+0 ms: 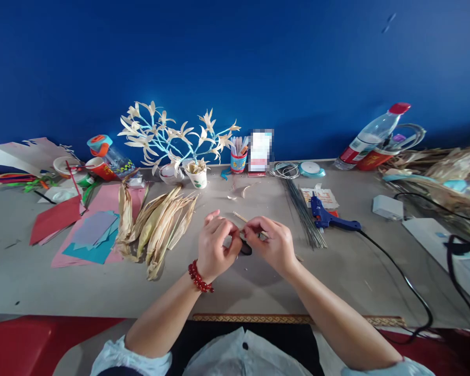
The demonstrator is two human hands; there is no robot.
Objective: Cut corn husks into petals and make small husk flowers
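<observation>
My left hand (218, 241), with a red bead bracelet (198, 277) on its wrist, is closed in a pinch over the middle of the table. My right hand (273, 241) pinches right beside it, the fingertips of the two almost touching. Between them is a thin pale strip (238, 215) that looks like dried corn husk; its far end pokes out beyond the fingers, and the rest is hidden. Under the hands lies a dark object (246, 248), perhaps a scissors handle, mostly covered. Dried corn husks (162, 224) are spread to the left of my left hand.
Husk flowers (172, 136) stand in a white cup (198, 177) at the back. To the right lie thin wires (303, 211) and a blue glue gun (329, 215) with a trailing cord. Coloured paper (96, 235) lies left; a bottle (370, 137) leans back right.
</observation>
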